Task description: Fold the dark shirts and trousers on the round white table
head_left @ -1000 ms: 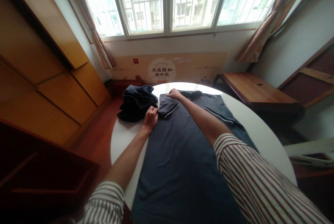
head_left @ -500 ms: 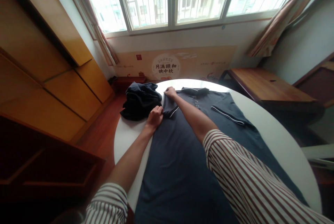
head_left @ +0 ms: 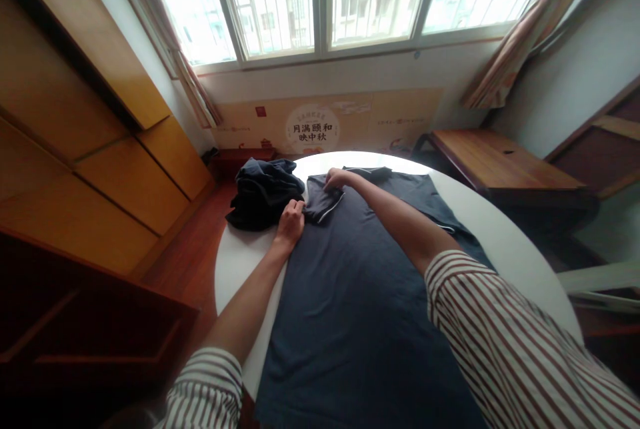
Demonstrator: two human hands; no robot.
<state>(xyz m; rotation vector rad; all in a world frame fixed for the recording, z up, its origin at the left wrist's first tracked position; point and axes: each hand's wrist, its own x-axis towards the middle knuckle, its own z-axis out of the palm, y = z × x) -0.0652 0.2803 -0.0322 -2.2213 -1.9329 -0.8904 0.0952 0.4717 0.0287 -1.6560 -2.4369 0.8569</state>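
Observation:
A dark blue-grey polo shirt [head_left: 350, 282] with white trim lies spread over a round white table [head_left: 505, 235], its collar at the far side. On the left, my left hand [head_left: 291, 221] pinches the shirt's edge by the folded-in sleeve. My right hand [head_left: 338, 179] is closed on the cloth near the left shoulder, fingertips pointing down. Between the two hands the sleeve [head_left: 323, 202] lies turned inward, its white-edged cuff showing. My right forearm covers the button placket and part of the other sleeve.
A crumpled heap of dark clothes [head_left: 265, 194] sits at the table's far left edge, close to my left hand. Beyond the table, a wooden desk [head_left: 505, 159] stands on the right and yellow cabinets [head_left: 135, 195] on the left. A barred window is ahead.
My right hand has moved right from the sleeve's outer shoulder edge toward the collar. The left hand stays at the shirt's left edge. The camera view has shifted slightly.

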